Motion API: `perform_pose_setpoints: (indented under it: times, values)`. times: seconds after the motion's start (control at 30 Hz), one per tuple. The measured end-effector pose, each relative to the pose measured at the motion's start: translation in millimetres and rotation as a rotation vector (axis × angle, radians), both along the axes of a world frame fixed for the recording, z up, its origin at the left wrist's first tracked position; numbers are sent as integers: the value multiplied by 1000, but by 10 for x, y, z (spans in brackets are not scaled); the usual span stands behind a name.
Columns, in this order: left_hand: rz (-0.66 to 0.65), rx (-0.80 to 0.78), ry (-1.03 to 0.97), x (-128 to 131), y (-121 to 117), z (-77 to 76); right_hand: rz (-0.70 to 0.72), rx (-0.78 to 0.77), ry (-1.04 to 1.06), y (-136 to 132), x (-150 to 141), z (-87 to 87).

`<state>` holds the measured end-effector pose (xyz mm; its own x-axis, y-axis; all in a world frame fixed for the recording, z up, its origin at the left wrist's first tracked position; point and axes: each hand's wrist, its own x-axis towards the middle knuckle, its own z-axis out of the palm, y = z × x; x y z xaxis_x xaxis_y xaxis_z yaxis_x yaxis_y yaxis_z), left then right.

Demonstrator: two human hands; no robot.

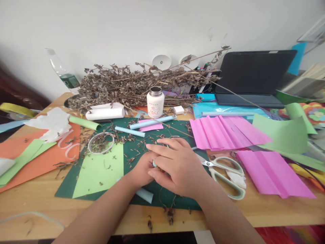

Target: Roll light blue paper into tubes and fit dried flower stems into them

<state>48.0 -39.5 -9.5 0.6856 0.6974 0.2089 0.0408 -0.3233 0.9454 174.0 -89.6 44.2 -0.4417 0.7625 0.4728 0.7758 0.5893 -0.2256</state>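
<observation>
My right hand (177, 166) lies across my left hand (144, 169) above the dark green cutting mat (137, 159). The right fingers are stretched out and slightly apart, pointing left. Most of my left fingers are hidden beneath the right hand. A small pale blue edge (154, 164) shows between the two hands; I cannot make out what it belongs to. Under my left wrist, a light blue paper roll (145, 195) partly shows. To the right of my right hand lie open scissors (225, 169) with pale handles.
Dried stalks (122, 83) are heaped along the wall behind an uncapped white bottle (155, 103). Pink crepe paper (274, 173) and light green sheets (281, 134) spread at right, before a black tablet (256, 74). A tape ring (89, 145) and orange paper (58, 152) lie left.
</observation>
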Motion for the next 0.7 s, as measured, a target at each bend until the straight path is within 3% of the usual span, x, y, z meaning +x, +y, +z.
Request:
perform_pose_setpoints:
  times: [0.1, 0.17, 0.2, 0.27, 0.33, 0.37, 0.43, 0.53, 0.7]
  values:
    - [-27, 5, -2, 6, 0, 4, 35, 50, 177, 21, 118, -20]
    - [-32, -41, 9, 19, -6, 22, -15, 103, 383, 91, 307, -65]
    - [-36, -67, 23, 25, -11, 33, -106, 121, 493, 148, 423, -100]
    - [-48, -88, 45, 35, -22, 56, -441, 112, 587, 296, 651, -194]
    - [-52, -66, 46, 40, -30, 73, -752, -8, 382, 461, 826, -313]
    - [-57, -56, 46, 41, -33, 78, -842, -89, 262, 536, 883, -376]
    - [-58, -50, 47, 40, -35, 85, -887, -235, 78, 654, 942, -494]
    - [-48, -55, 45, 37, -37, 90, -959, -371, -41, 736, 958, -612]
    - [-51, -23, 58, 35, -39, 83, -1027, -374, -23, 725, 958, -634]
